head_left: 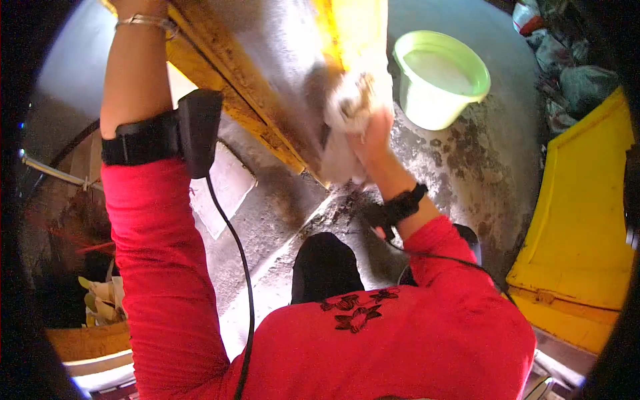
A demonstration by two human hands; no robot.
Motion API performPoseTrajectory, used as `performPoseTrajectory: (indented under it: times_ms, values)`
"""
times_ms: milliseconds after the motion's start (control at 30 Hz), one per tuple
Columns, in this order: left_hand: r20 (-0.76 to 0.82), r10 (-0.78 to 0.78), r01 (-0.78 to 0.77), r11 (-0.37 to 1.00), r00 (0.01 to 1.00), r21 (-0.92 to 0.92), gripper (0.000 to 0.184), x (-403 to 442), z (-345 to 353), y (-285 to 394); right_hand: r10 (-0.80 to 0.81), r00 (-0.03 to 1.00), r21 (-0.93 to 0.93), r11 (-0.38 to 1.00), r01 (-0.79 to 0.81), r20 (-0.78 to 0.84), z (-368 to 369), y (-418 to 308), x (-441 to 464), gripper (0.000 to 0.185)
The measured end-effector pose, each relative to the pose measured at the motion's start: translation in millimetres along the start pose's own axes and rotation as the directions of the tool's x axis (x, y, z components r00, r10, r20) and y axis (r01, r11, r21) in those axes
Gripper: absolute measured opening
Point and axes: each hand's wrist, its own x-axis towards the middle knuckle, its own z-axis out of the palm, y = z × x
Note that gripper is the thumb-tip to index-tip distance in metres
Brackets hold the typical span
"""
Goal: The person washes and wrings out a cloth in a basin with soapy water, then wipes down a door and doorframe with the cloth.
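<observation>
My right hand (375,141) is closed on a bunched whitish cloth (351,103), slightly blurred by motion. The cloth presses against the edge of a yellow-framed panel (280,47) with a grey face, which stands tilted in front of me. At the top left my left hand (141,7) reaches up along the panel's yellow side. Only the part just past the bracelet shows; its fingers are cut off by the top edge of the view.
A pale green bucket (433,110) with cloudy liquid stands right of the panel on the wet, stained floor (460,173). A yellow panel (577,220) leans at the right. Bags (587,87) lie at the upper right, and a white sheet (223,190) lies on the floor.
</observation>
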Motion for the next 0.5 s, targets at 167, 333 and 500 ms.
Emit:
performPoseTrajectory:
  times_ms: [167,333,500]
  values:
    - [0.018,-0.449,0.449,0.893,0.893,-0.017,0.051,-5,-9,78,-0.631,0.774,-0.417,0.692,0.589,0.046,10,-55,50,0.027]
    - [0.626,0.254,0.04,0.908,0.737,-0.416,0.038,9,-54,28,0.46,0.887,0.043,0.887,-0.459,-0.024,-4,20,-29,0.024]
    - [0.116,-0.073,0.064,0.995,0.991,0.075,0.037,10,-9,-5,0.42,0.907,-0.26,0.875,-0.409,-0.012,-25,29,-56,0.027]
